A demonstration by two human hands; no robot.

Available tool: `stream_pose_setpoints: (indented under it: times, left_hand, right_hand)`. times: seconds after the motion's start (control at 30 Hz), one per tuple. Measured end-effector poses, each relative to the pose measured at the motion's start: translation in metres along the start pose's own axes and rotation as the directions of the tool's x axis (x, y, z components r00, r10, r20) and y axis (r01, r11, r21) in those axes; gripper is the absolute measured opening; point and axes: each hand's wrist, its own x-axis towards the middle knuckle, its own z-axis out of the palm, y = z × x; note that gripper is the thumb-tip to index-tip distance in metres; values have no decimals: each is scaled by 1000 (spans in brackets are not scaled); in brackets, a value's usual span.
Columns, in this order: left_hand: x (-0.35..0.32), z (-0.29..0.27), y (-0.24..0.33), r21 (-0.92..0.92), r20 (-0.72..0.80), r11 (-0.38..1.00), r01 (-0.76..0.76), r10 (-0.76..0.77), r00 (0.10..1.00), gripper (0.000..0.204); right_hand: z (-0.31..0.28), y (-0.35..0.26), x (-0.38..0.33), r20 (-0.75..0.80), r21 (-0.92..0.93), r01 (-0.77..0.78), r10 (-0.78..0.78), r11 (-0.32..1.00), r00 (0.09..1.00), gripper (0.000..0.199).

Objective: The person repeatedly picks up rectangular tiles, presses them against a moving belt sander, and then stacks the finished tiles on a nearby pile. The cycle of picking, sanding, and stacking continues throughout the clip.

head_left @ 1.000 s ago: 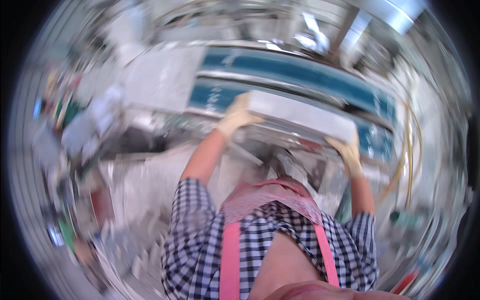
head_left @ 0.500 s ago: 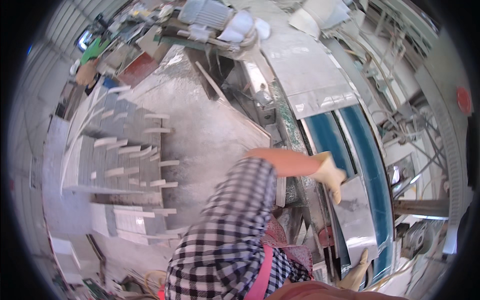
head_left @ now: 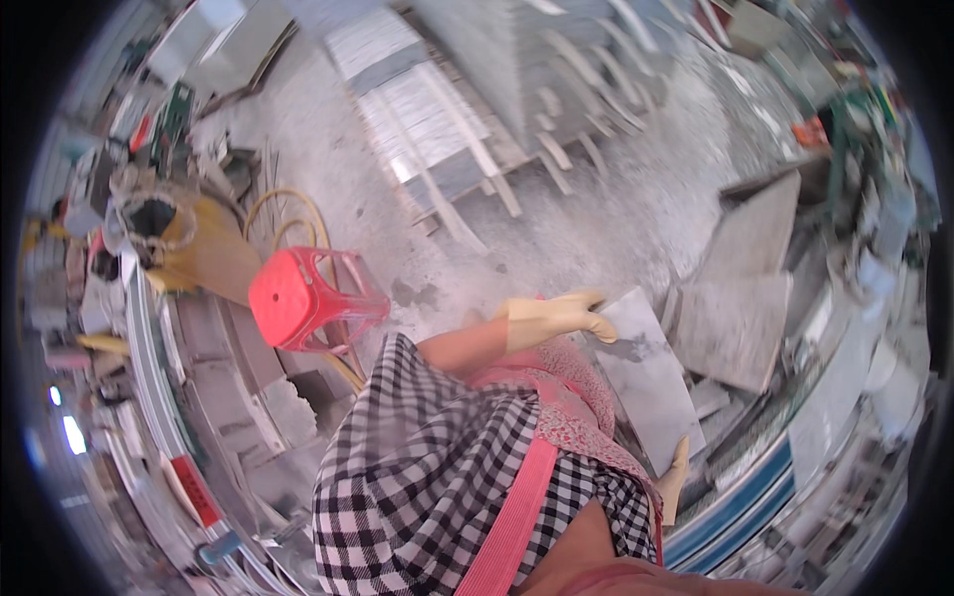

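A pale grey, rectangular stone slab [head_left: 648,382] with a darker patch near one end is held tilted in front of me, to the right of my apron. My left hand [head_left: 561,316], in a cream rubber glove, grips its far end, with thumb and fingers at the edge. At the opposite end, my right hand [head_left: 675,484] in a matching glove holds the slab's near corner; most of its fingers are hidden from view. The slab is off the blue conveyor belt [head_left: 740,512], which lies at the lower right.
A red plastic stool [head_left: 298,298] stands on the dusty floor to my left, beside a yellow hose [head_left: 283,214]. Ahead are stacks of grey slabs [head_left: 402,114] with pale spacer strips sticking out. Boards [head_left: 735,323] lean at the right.
The slab has come off the blue belt in both hands. My view has swung left, away from the conveyor and toward the stacked slabs and stool.
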Motion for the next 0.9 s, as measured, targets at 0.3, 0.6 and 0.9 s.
stream_pose_setpoints:
  times: [0.3, 0.6, 0.9]
  left_hand:
    - [-187, -257, -102, -306, -503, 943, -134, -41, 863, 77]
    - [-244, -389, -118, -373, -711, 913, -166, -167, 683, 61]
    - [-212, -562, -93, -347, -496, 935, -73, -117, 860, 72]
  right_hand:
    - [322, -65, 30, 361, -154, 26, 32, 988, 932, 63]
    - [517, -86, 74, 521, -222, -24, 140, 975, 842, 61]
    - [646, -118, 94, 483, -206, -184, 264, 961, 835, 56]
